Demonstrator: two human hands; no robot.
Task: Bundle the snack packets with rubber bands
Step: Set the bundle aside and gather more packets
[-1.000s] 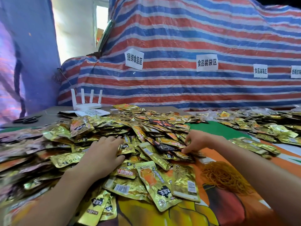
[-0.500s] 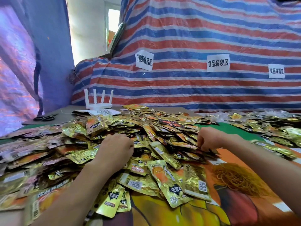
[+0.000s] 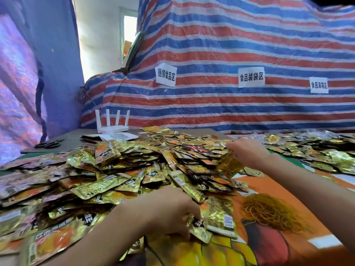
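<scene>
Pulled the left hand [image 3: 169, 210] back from the middle of the snack packets [image 3: 134, 169] to the heap's near edge since a second before, and moved the right hand [image 3: 247, 150] further back over the heap's right side. Curled the left fingers round a few of the snack packets at that near edge. Pinched one crumpled gold packet [image 3: 229, 164] in the right hand, partly lifted off the heap. Left the rubber bands [image 3: 269, 210] in a loose tangle on the printed cloth [image 3: 269, 246], just right of the heap, between the two forearms and touched by neither hand. Saw a second spread of packets [image 3: 317, 152] at far right, with a white router [image 3: 112, 122] and black scissors [image 3: 49, 144] behind the heap, below the striped tarp [image 3: 230, 45].
</scene>
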